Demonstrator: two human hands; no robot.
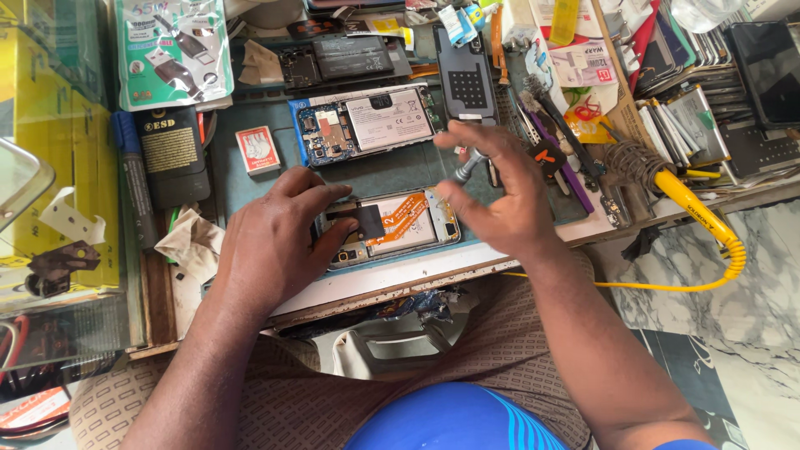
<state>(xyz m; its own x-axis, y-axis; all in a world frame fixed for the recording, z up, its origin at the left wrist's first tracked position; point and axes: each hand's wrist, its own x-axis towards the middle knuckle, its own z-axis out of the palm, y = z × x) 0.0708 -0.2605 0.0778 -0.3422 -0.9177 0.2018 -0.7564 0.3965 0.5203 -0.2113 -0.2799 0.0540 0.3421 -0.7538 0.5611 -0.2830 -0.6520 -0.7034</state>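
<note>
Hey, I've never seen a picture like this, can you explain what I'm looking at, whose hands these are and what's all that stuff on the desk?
This is one picture from a camera worn on a person's head, looking down at their own two bare hands over a cluttered bench. The left hand presses on an opened phone with an orange ribbon cable showing. The right hand holds a small metal screwdriver just above it. Behind lies a second opened phone, its battery exposed, and a dark back cover. To the right rests a soldering iron with a yellow handle and cord. A small red box sits on the green mat.
</note>
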